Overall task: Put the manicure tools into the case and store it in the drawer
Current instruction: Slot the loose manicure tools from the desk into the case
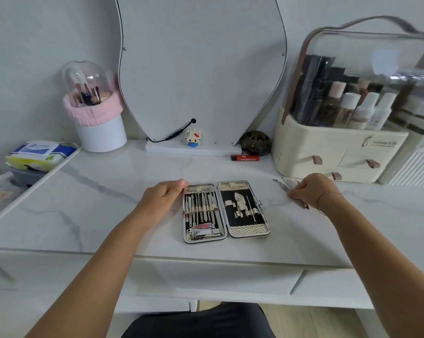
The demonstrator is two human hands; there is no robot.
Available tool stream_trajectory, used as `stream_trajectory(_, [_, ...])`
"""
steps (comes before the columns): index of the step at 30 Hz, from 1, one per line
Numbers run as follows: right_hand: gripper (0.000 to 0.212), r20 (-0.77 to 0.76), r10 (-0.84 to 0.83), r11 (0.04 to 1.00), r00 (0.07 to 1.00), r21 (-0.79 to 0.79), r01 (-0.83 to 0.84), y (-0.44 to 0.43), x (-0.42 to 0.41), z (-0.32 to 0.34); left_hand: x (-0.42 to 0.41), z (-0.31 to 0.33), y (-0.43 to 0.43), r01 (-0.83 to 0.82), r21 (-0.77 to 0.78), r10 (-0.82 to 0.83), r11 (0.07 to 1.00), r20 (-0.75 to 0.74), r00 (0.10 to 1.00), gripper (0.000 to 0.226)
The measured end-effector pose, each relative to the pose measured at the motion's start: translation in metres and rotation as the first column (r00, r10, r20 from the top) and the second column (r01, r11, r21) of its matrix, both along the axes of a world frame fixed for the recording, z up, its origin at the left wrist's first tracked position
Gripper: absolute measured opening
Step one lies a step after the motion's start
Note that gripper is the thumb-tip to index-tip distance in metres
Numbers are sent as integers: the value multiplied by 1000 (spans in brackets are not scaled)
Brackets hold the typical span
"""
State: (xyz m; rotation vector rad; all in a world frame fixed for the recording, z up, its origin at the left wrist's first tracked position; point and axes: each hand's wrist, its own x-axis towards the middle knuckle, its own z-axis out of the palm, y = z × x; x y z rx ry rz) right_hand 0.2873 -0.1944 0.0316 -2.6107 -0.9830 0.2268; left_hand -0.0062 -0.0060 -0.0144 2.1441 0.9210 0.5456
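While the open case (225, 212) lies flat on the marble tabletop (84, 203), its left edge is braced by the left hand (163, 197), fingers curled against it but nothing grasped. Just right of the case, loose tools (283, 185) are pinched by the right hand (311, 189); how many is unclear. Slim, slick steel may be dropped, or snagged on the elastic loops (240, 212) right of the case's hinge.

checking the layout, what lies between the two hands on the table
In the head view, the open manicure case lies flat between the left hand and the right hand; right of it is bare marble tabletop.
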Motion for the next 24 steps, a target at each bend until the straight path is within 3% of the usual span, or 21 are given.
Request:
stream_trajectory(4, [46, -19, 35, 998, 999, 48, -34, 0, 3, 2, 0, 0, 1, 1, -1, -1, 1000, -2, 1000, 62])
stream_trajectory(10, [5, -69, 175, 947, 982, 283, -148, 10, -9, -5, -1, 2, -1, 2, -10, -2, 1000, 7, 1000, 59])
stream_trajectory(12, [27, -161, 260, 922, 952, 334, -196, 16, -17, -6, -1, 3, -3, 7, -15, -7, 1000, 10, 1000, 59])
stream_trajectory(16, [65, -357, 472, 838, 806, 466, -284, 32, -37, -2, -1, 3, -4, 2, -16, -2, 1000, 11, 1000, 65])
stream_trajectory(20, [57, -456, 541, 811, 706, 506, -295, 50, -57, 5, 0, 4, -3, -4, -15, 4, 1000, 12, 1000, 65])
stream_trajectory(24, [60, -408, 522, 834, 750, 428, -348, 66, -66, 3, -1, 3, -3, -3, -31, 4, 1000, 13, 1000, 66])
